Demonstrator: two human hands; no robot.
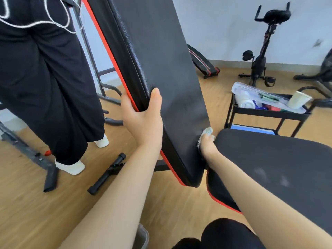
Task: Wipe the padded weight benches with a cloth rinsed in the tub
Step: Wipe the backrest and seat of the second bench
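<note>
The black padded backrest [161, 60] of a weight bench, edged in red, stands raised and tilted in the middle. My left hand [143, 115] grips its left edge, thumb on the front face and fingers behind. The black seat pad [280, 164] lies lower right. My right hand [207, 146] holds a white cloth [207, 131] and presses it into the gap between the backrest's lower right edge and the seat pad. A grey tub corner [142, 238] shows at the bottom edge.
A person in black trousers [45, 78] and white socks stands at the left on the wooden floor. A black bar [107, 173] and frame parts lie on the floor. A black cart [269, 108] with supplies stands at the right; exercise bikes [260, 51] stand behind.
</note>
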